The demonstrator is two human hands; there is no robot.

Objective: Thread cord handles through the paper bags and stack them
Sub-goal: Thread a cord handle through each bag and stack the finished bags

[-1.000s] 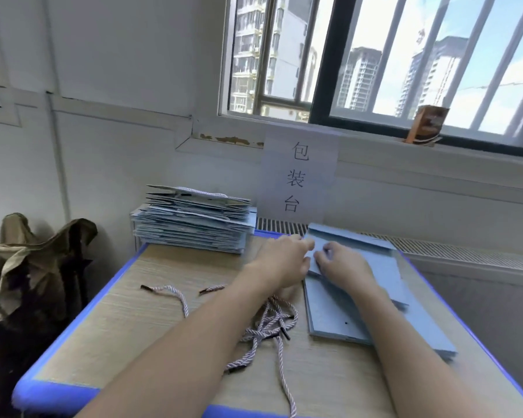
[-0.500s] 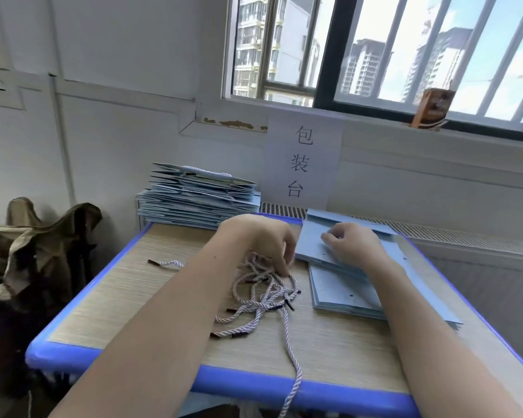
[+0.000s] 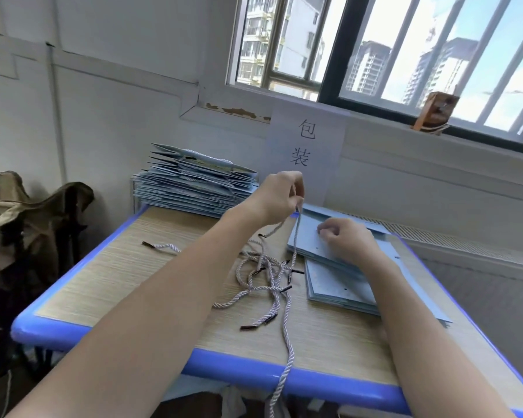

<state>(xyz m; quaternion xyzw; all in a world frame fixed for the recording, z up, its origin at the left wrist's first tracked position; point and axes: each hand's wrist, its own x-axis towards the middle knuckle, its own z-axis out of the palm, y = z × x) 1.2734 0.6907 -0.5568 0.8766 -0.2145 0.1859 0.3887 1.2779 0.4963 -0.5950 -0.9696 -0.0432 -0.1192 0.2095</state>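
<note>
My left hand is raised above the table and pinches a pale twisted cord that hangs down from its fingers toward a tangle of loose cords with dark tips. My right hand rests with curled fingers on the top flat light-blue paper bag of a low pile at the right. A tall stack of blue bags with cord handles stands at the table's far left corner.
The wooden table has a blue rim; one cord hangs over its front edge. A single cord lies apart at the left. A paper sign hangs on the wall under the window. A brown-draped chair stands left of the table.
My left hand has risen from the cord tangle, lifting one cord with it. My right hand stays on the top bag of the right pile.
</note>
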